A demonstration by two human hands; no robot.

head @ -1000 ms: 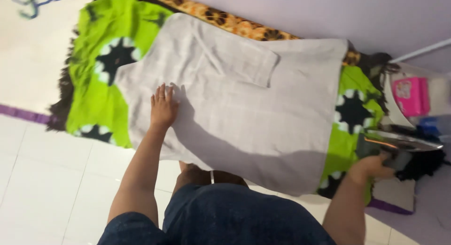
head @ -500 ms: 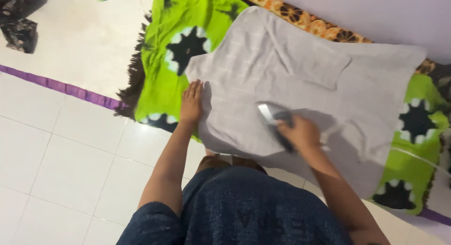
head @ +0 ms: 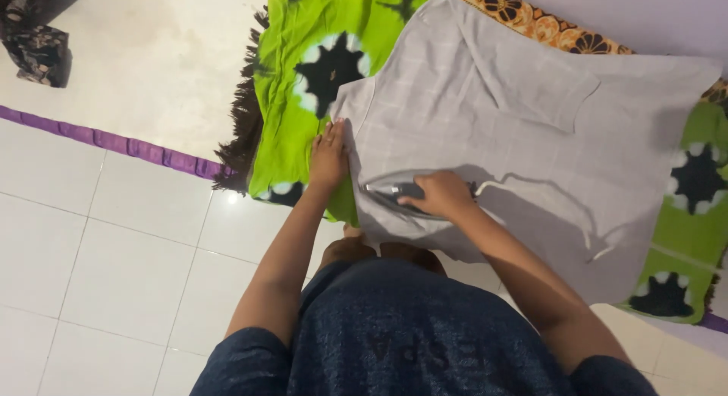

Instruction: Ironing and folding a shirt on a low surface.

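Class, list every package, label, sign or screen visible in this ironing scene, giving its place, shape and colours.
None: no package, label, sign or screen shows in this view.
What shows instead: a grey checked cotton garment on a green and black patterned cloth, with a silver clothes iron on it.

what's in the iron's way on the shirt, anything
The left hand lies flat on the shirt edge, right beside the iron held by the right hand. The white cord trails across the cloth to the right. Nothing else shows.
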